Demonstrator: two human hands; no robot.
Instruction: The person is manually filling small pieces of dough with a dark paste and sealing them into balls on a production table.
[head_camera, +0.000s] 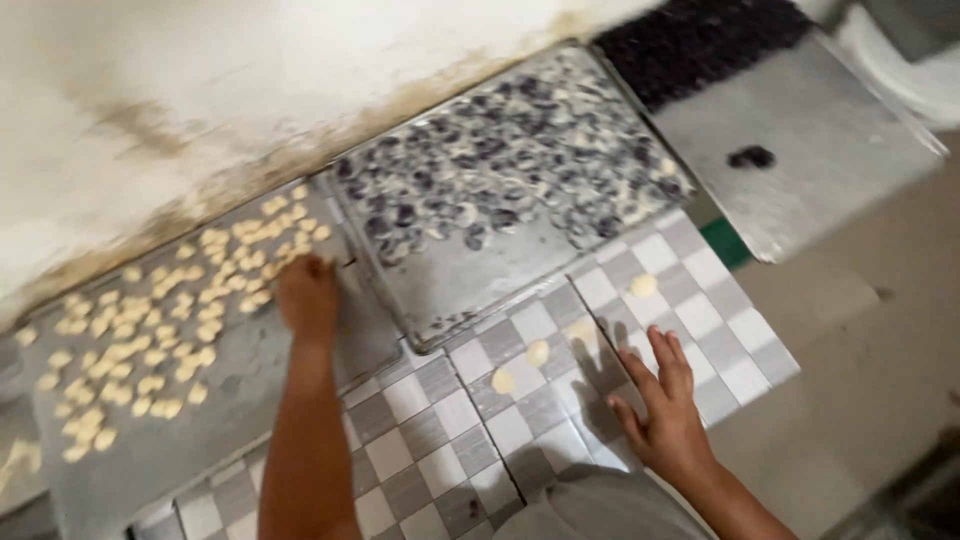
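Dough-piece laying in progress: left hand (308, 290), grip seemingly clenched on pieces, is reaching the left tray (230, 400); right hand (665, 415), released, is nearing loose pieces (537, 352) on the checkered floor (420, 440), needing a pinch.

Your left hand (308, 290) reaches onto grey tray (240, 400) w/ pale dough pieces (150, 330), fingers curled at their edge. Your right hand (665, 415) flat, open on checkered tile counter (420, 440), near three loose dough pieces (538, 352). Middle tray (470, 275) holds dark-and-white pieces (510, 160).
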